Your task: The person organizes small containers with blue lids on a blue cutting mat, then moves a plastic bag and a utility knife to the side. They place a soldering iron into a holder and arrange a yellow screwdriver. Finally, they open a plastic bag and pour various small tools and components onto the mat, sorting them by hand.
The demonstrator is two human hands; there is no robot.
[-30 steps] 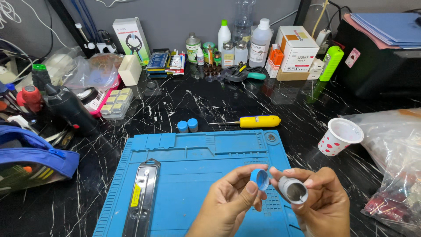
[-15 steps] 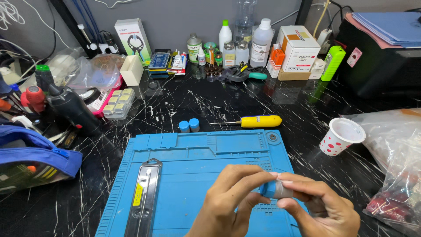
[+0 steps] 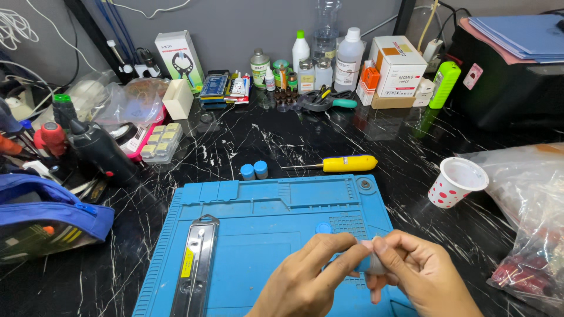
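Blue mat (image 3: 264, 235): silicone work surface on a black, white-veined marble table (image 3: 405, 152), head view.
Left hand (image 3: 305, 282): fingers curled shut, pinching the small grey cylinder (image 3: 371, 262) at its left end.
Right hand (image 3: 420, 276): grip closed around the same cylinder from the right.
Cylinder position: held between both hands, just above the mat's near right part.
Cylinder axis: mostly hidden by fingers; direction cannot be told.
Nearby: blue cap (image 3: 323, 228) on the mat; yellow-handled screwdriver (image 3: 341, 164); dotted paper cup (image 3: 455, 182).

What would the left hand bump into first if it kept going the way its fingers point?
The left hand points right, so it meets the small grey piece and the right hand at once; they already touch.
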